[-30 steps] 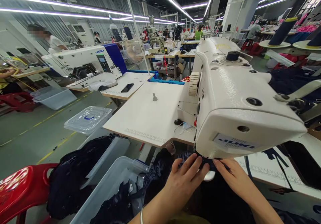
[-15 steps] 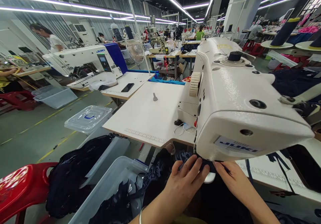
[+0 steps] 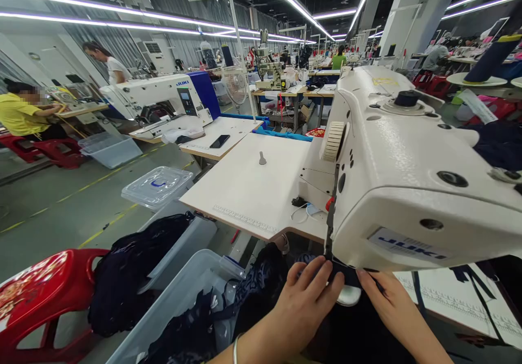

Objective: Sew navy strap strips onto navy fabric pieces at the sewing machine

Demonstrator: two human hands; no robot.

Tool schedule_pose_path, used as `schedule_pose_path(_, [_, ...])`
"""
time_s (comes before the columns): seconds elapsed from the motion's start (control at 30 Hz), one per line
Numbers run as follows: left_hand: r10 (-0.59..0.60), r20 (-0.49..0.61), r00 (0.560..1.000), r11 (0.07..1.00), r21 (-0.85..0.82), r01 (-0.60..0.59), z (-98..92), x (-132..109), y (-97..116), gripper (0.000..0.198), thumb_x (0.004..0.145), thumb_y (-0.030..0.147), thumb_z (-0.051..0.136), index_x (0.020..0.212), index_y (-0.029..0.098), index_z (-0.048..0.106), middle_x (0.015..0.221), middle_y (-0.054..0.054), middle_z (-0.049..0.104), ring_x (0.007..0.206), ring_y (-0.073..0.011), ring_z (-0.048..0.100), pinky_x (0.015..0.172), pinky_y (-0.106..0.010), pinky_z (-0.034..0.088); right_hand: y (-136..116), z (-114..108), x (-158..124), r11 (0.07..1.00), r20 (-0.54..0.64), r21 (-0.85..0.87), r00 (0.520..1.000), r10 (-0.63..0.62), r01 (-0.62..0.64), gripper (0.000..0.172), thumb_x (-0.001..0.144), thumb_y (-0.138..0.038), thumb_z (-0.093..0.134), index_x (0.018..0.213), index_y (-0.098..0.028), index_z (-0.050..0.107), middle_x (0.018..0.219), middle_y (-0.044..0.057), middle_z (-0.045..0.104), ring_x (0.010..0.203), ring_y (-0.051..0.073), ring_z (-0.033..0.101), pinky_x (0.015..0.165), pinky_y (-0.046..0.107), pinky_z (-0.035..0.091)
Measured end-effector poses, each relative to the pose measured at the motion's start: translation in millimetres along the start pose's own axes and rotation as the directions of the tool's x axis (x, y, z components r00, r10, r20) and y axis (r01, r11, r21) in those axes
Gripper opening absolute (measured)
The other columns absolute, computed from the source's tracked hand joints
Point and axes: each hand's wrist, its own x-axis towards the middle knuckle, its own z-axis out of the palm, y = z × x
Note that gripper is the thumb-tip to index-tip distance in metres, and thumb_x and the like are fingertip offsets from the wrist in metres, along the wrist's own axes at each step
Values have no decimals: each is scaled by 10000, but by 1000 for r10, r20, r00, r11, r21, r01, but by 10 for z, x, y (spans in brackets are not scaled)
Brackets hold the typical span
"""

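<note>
Navy fabric [image 3: 349,277] now more visible

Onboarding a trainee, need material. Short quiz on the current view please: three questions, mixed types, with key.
1. Multiple choice: what do the left hand and the right hand both touch?
a) a phone
b) dark cloth
c) a fan

2. True or false: the bangle is on the right arm.

3. Fill in the colour: the nearest stool, at the left edge of the picture, is ____.

Key:
1. b
2. False, it is on the left arm.
3. red
</note>
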Motion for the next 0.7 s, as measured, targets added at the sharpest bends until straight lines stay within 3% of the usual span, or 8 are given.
schedule_pose_path(0.1, [-28,5,1000,999,-45,29,8,-9,2,408,986,188,426,1385,234,498,1400,-62,510,1348,-229,366,1040,-359,274,0,-4,2,1000,3,-5,1000,17,-17,419,912,-481,418,617,-239,590,697,65,655,808,274,646,682,341,504])
schedule_pose_path(0.23, [-43,-2,999,996,-73,42,23,-7,17,413,978,183,435,1381,246,503,1393,-54,517,1352,-233,362,1064,-359,254,-23,-6,0,1000,-29,4,1000,6,-6,400,912,-480,410,692,-238,641,775,76,679,834,267,643,741,354,513])
schedule_pose_path(0.47, [-17,-48,999,1000,-13,17,88,11,46,407,970,226,476,1374,259,510,1368,-68,527,1319,-250,395,1043,-366,288,-17,23,-61,998,-115,55,993,29,-23,350,933,-494,410,1005,-228,626,987,97,667,1008,260,624,838,358,521])
schedule_pose_path(0.57, [-22,-83,996,1000,-11,21,131,20,60,390,972,226,477,1357,262,527,1344,-57,550,1303,-242,411,1035,-368,291,-40,26,-79,993,-104,77,989,103,-95,368,948,-511,393,1132,-238,557,1145,106,639,1055,253,623,704,298,543])
schedule_pose_path(0.7, [-23,-91,996,999,-31,20,128,33,77,403,960,186,469,1354,253,529,1327,-43,572,1295,-236,422,1046,-372,283,-77,28,-82,995,-110,57,990,87,-81,336,966,-481,385,1162,-249,527,1040,74,678,873,216,671,565,254,514])
